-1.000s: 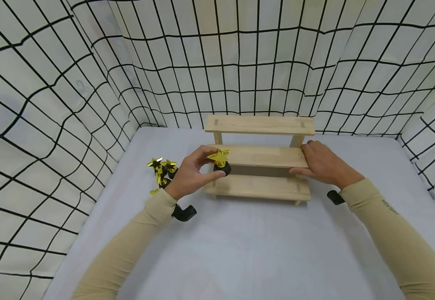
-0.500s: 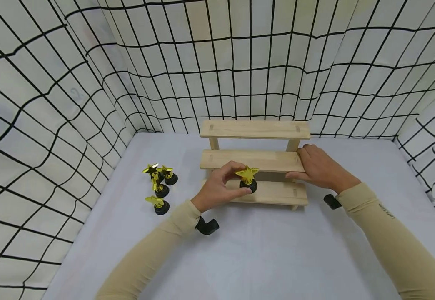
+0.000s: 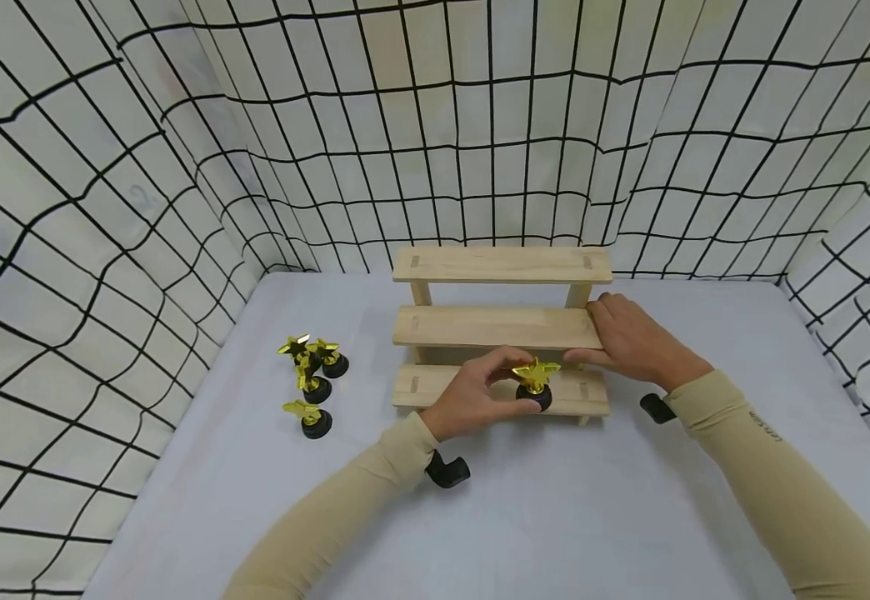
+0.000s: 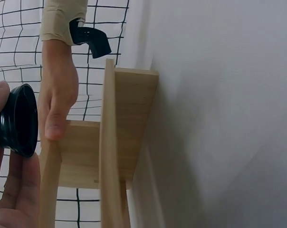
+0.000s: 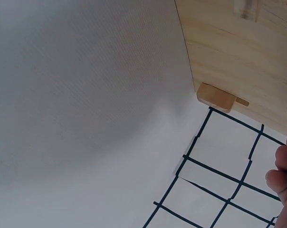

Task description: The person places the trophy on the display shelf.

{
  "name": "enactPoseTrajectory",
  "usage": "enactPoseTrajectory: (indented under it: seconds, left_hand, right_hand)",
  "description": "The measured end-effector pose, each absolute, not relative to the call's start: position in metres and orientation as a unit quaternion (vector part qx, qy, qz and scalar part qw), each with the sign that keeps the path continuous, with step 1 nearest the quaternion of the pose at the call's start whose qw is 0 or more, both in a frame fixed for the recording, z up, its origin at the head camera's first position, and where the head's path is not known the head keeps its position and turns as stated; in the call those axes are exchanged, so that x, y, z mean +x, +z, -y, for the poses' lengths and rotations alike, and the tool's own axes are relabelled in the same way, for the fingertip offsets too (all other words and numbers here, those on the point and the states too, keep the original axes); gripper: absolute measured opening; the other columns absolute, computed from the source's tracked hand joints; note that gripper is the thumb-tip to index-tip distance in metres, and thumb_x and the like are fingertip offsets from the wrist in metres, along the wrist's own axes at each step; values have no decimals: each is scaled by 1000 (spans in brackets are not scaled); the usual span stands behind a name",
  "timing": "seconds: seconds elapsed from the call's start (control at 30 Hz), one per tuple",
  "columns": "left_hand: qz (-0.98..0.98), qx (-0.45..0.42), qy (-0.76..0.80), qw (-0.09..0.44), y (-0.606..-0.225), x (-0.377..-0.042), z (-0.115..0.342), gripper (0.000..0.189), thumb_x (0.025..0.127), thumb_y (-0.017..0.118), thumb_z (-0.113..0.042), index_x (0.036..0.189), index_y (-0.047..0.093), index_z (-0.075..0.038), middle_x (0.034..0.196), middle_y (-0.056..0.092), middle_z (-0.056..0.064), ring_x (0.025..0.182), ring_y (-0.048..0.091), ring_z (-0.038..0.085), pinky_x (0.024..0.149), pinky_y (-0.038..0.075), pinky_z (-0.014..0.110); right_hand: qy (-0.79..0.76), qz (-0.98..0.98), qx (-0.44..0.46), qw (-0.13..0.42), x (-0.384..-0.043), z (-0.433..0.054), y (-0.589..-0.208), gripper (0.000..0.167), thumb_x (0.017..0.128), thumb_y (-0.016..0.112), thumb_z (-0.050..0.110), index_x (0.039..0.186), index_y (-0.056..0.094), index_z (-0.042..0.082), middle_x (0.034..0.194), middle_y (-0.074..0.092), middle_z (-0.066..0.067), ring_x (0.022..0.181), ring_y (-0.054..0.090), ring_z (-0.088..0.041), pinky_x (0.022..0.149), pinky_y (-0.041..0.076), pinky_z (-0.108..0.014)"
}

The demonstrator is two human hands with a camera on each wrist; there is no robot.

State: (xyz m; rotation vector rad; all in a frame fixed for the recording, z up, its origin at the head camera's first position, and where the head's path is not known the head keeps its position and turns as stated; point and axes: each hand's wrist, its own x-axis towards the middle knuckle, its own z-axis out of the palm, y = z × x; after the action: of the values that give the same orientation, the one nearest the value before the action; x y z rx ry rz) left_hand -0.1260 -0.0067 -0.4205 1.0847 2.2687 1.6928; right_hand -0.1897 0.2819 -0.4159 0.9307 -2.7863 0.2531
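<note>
My left hand [image 3: 472, 396] pinches a small gold star trophy [image 3: 534, 397] by its round black base, upright. The trophy overlaps the front of the lowest shelf in the head view. In the left wrist view the base [image 4: 16, 121] shows its hollow underside between thumb and fingers. My right hand [image 3: 633, 340] grips the right end of the middle tier of a three-tier wooden display shelf [image 3: 480, 325], thumb along the front edge. That hand's fingertips [image 5: 282, 159] show at the right edge of the right wrist view, beside the wood.
Several more gold star trophies [image 3: 317, 423] stand in a group on the white tabletop [image 3: 210, 500], left of the shelf. Black netting [image 3: 450, 150] over pale walls encloses the back and sides. A black wrist mount [image 3: 448, 472] juts from each sleeve.
My left hand has carried the trophy rightward and lower in view, from the shelf's left part to the front of its right half. The right hand keeps its grip on the shelf.
</note>
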Motion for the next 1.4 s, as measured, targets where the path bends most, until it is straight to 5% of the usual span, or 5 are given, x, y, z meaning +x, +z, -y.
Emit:
enactPoseTrajectory:
  seconds: [0.97, 1.4]
  left_hand:
    - [-784, 349, 505, 91, -443, -139, -26, 53, 89, 83, -17, 135, 59, -10, 136, 66, 8, 125, 66, 21, 108, 56, 30]
    - [-786, 344, 504, 105, -443, -143, -39, 52, 87, 84, -12, 132, 59, -9, 134, 67, 11, 125, 68, 23, 108, 56, 25]
  right_hand:
    - [74, 936, 326, 111, -192, -282, -419, 72, 91, 71, 59, 115, 56, -7, 88, 55, -12, 76, 45, -21, 67, 36, -30]
    - [71, 935, 328, 116, -194, -287, -418, 86, 94, 52, 75, 116, 55, -8, 90, 55, -13, 77, 46, -22, 66, 38, -32]
